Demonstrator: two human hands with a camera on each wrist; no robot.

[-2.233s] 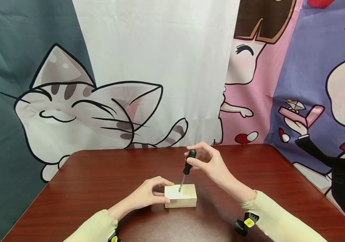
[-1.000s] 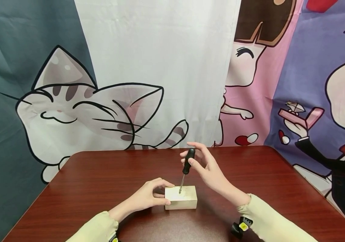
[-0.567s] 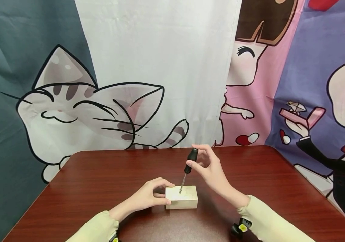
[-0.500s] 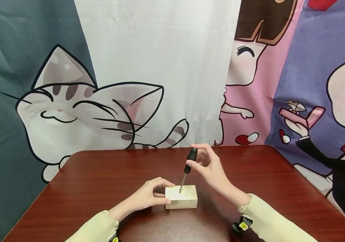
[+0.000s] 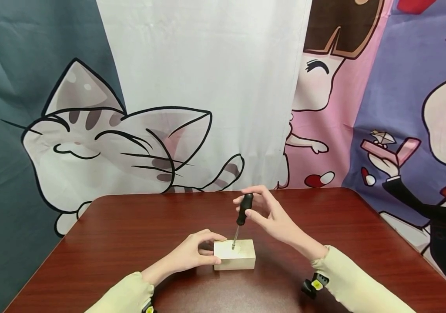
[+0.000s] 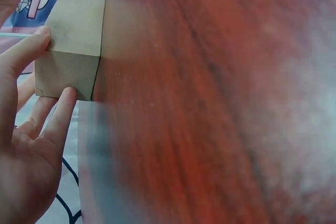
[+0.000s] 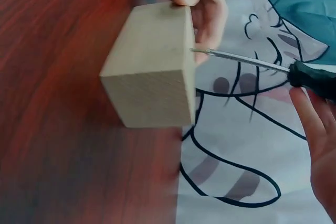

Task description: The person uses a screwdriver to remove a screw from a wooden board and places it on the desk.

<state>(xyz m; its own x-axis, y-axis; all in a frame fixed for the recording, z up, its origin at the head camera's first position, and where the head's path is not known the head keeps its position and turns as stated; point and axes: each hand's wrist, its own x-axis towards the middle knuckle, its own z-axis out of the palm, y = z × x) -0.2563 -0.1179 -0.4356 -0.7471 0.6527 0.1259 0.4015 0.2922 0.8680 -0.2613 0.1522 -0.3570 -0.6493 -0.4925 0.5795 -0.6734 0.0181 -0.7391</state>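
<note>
A pale wooden block (image 5: 242, 263) lies on the table. My left hand (image 5: 191, 252) grips its left end, thumb on the near side and fingers at the far side; the left wrist view shows the left hand (image 6: 31, 150) with fingertips against the block (image 6: 76, 24). From above, my right hand (image 5: 271, 217) holds the black handle of a screwdriver (image 5: 245, 208), thumb on one side and fingers on the other. The slightly tilted shaft (image 7: 252, 60) meets a small screw (image 7: 198, 50) at the block's top face. How deep the screw sits is hard to tell.
The block rests on a reddish-brown wooden table (image 5: 129, 226). Behind the table hangs a cartoon-printed cloth (image 5: 207, 87). A dark wrist device (image 5: 316, 283) is strapped at the right sleeve.
The right-hand fingers have shifted round the handle, closing and spreading again, and the handle's tilt has swung slightly left. My left hand and the block stay in place.
</note>
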